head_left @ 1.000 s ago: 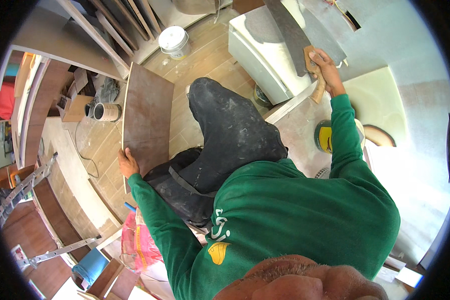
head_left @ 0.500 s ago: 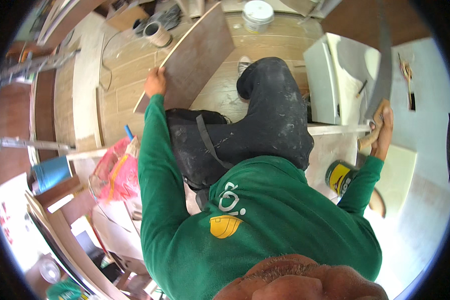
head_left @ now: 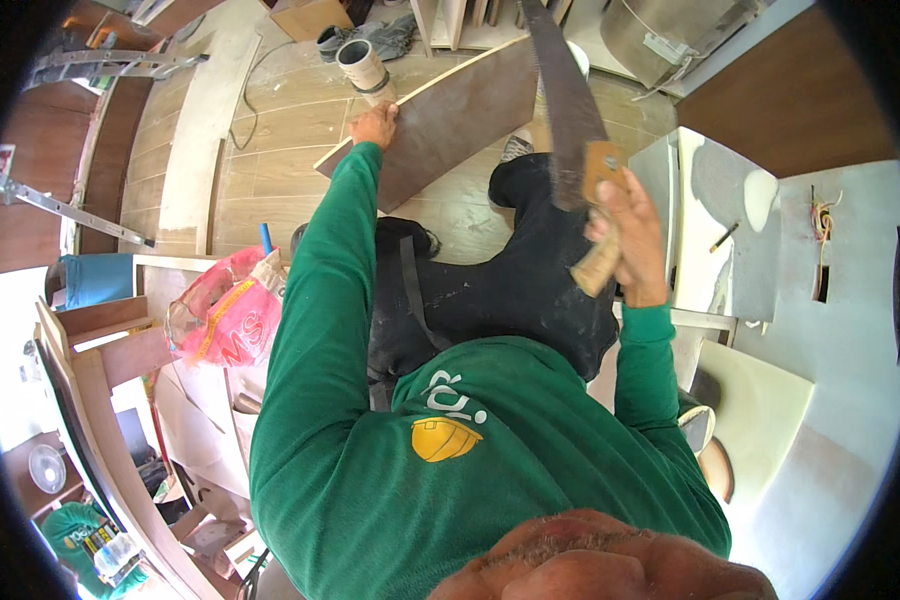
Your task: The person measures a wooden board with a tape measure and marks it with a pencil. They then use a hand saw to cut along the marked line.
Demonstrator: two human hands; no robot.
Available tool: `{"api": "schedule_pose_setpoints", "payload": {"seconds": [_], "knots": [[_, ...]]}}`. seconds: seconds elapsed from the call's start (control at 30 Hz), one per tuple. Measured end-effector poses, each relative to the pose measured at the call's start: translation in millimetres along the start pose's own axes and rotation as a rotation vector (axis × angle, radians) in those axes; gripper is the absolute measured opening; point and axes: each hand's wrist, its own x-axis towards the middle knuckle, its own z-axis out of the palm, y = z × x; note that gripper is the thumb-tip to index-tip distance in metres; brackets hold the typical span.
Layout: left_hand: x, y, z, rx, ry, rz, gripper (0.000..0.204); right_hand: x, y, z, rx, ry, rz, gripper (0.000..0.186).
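Observation:
My left hand (head_left: 374, 126) is closed on the near left end of a flat brown wooden board (head_left: 460, 118), which stands tilted on its edge beyond my knees. Its pale cut edge runs along the top. In my right hand (head_left: 632, 240) is a handsaw (head_left: 558, 85), its wooden handle wrapped by my fingers. The long dark blade points up and away, over my raised knee, and overlaps the board's right end in this view. Whether blade and board touch, I cannot tell.
A grey cylindrical pot (head_left: 362, 68) stands on the wood floor past my left hand. To the left are a pink sack (head_left: 232, 310) and a metal ladder (head_left: 70, 205). At right stand a white-and-grey panel (head_left: 715, 200) and a wall with loose wires (head_left: 823, 222).
My right hand has swung the saw inward from the far right to over my knee. My left hand and the board have shifted up and right in view, the board now lower-angled.

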Motion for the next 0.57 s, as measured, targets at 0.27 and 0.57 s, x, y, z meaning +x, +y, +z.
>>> {"api": "schedule_pose_setpoints", "payload": {"seconds": [0.27, 0.57], "knots": [[14, -21, 2, -0.090, -0.120, -0.030, 0.066, 67, 35, 37, -0.361, -0.226, -0.058, 0.067], [19, -8, 7, -0.036, -0.115, -0.094, 0.072, 95, 82, 62, -0.979, -0.246, -0.326, 0.053]]}}
